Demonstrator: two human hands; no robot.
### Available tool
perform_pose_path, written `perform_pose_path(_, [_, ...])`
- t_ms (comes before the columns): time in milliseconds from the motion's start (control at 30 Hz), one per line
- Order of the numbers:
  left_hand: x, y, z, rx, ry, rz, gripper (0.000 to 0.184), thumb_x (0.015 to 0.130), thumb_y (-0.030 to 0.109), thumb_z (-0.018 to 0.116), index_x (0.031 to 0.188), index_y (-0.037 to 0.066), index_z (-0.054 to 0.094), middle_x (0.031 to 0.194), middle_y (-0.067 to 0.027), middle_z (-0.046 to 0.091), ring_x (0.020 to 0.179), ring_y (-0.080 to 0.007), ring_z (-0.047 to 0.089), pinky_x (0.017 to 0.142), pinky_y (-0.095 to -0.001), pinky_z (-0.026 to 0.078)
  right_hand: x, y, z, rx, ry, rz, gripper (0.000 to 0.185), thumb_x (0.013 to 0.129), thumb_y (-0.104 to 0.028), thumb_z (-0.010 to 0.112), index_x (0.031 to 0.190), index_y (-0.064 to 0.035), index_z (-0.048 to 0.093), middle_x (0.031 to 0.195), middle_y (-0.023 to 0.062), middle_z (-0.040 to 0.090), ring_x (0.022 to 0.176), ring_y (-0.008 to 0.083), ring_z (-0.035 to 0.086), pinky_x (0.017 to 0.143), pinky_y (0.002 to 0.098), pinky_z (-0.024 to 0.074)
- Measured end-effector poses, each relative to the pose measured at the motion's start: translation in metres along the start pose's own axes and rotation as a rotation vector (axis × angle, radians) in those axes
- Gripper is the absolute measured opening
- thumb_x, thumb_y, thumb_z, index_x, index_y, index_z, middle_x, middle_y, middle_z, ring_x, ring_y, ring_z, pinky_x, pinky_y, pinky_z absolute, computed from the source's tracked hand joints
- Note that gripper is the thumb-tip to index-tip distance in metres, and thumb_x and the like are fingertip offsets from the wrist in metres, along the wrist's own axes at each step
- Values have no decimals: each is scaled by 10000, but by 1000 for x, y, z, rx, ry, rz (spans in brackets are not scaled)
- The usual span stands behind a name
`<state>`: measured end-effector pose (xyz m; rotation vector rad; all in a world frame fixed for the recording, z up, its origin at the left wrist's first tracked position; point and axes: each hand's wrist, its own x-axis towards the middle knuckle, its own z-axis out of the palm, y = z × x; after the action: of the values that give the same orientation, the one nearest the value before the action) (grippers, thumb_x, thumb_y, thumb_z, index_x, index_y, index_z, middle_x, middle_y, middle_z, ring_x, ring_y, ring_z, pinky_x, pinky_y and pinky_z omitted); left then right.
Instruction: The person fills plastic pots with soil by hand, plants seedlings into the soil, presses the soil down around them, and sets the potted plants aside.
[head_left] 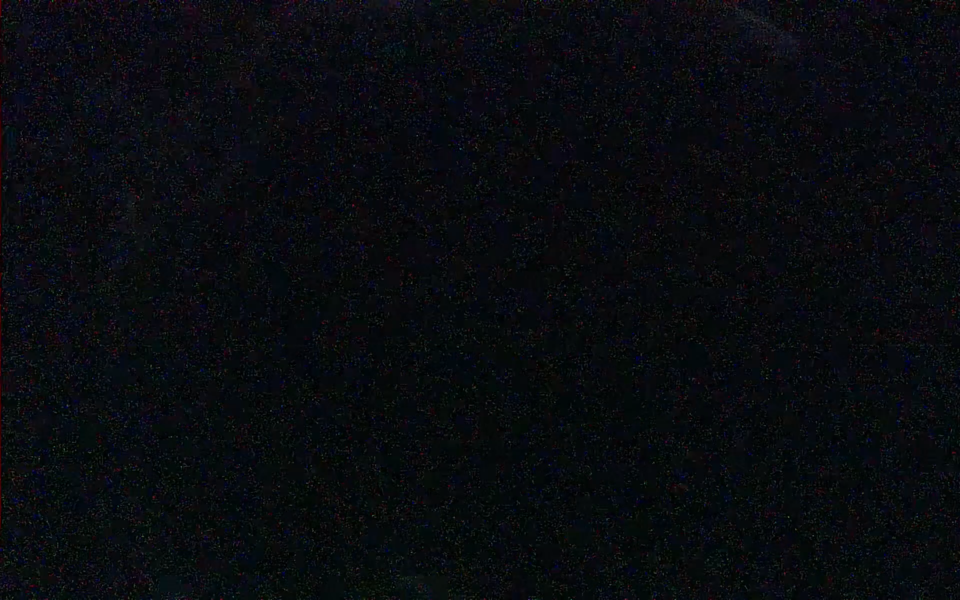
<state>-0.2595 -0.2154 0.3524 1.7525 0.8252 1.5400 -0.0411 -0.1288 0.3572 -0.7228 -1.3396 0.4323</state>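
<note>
The head view is almost wholly black, with only coloured speckle noise across it. Neither my left hand nor my right hand can be made out in the dark. No object shows clearly enough to name.
A faint pale streak (768, 27) shows near the top right edge. What it belongs to is too dark to tell.
</note>
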Motion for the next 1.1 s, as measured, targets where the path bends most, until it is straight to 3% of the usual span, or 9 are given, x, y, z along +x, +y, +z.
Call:
perform_pose_path(300, [-8, 13, 2, -97, 45, -122, 1022, 676, 478, 714, 1382, 7, 143, 1109, -230, 549, 935, -246, 598, 771, -311, 489, 18, 48, -28, -79, -4, -255, 343, 712, -188, 716, 954, -47, 518, 797, 40, 515, 630, 106, 513, 554, 230, 442])
perform_pose_path(500, [-4, -4, 58, -259, -271, -326, 1037, 706, 545, 654, 1400, 47, 66, 1071, -218, 570, 886, -230, 615, 741, -301, 497, -19, 17, -194, -555, 115, -367, 343, 700, -175, 740, 936, -57, 521, 768, 19, 508, 641, 105, 505, 563, 233, 437])
perform_pose_path(533, [0, -30, 91, -114, -334, -389, 1062, 716, 598, 611, 1408, 73, 0, 1046, -211, 581, 855, -223, 621, 730, -302, 497, -18, 54, -230, -542, 69, -125, 465, 708, -169, 731, 1100, -71, 501, 797, 19, 485, 729, 119, 488, 660, 250, 439])
perform_pose_path(667, [-41, -2, 114, -121, -660, -420, 933, 768, 313, 660, 1406, 50, 32, 1044, -194, 582, 914, -252, 606, 816, -327, 465, -43, 98, -246, -975, -149, -320, 831, 714, -376, 721, 1358, -99, 277, 788, 9, 527, 526, 92, 483, 498, 260, 432])
perform_pose_path(800, [-33, 6, 129, 213, -1113, 31, 746, 714, 34, 657, 1350, 1, 268, 1111, -182, 550, 1003, -226, 560, 884, -340, 415, -69, 106, -244, -916, 66, -25, 827, 706, -454, 701, 1345, -99, 314, 757, 28, 581, 594, 121, 533, 577, 280, 460])
perform_pose_path(900, [-25, 3, 139, 236, -1118, -137, 704, 691, -17, 662, 1312, -12, 330, 1121, -174, 544, 1017, -219, 550, 883, -325, 413, -129, 107, -297, -881, 50, 82, 487, 734, -321, 703, 1114, -51, 561, 797, 126, 632, 664, 213, 611, 607, 333, 473])
perform_pose_path(933, [-21, 8, 139, 220, -1080, -228, 653, 717, 27, 649, 1297, -6, 350, 1125, -161, 542, 1018, -215, 549, 877, -325, 417, -164, 104, -341, -1025, -23, 385, 439, 751, -308, 678, 1081, -38, 576, 843, 160, 630, 701, 242, 618, 631, 334, 476])
perform_pose_path(1000, [-17, 16, 126, 162, -907, -317, 631, 754, 127, 641, 1290, -13, 341, 1140, -159, 529, 1036, -224, 537, 869, -323, 416, -255, 69, -399, -1231, -34, 710, 550, 725, -413, 660, 1118, -44, 553, 1030, 182, 588, 938, 310, 569, 805, 372, 451])
perform_pose_path(1100, [-15, 11, 111, 127, -550, -195, 728, 727, 355, 680, 1257, -24, 356, 1109, -151, 535, 994, -226, 557, 843, -318, 423, -434, 22, -455, -1422, -175, 1216, 1013, 588, -477, 748, 1385, -117, 236, 1396, 231, 237, 1280, 397, 244, 1032, 448, 259])
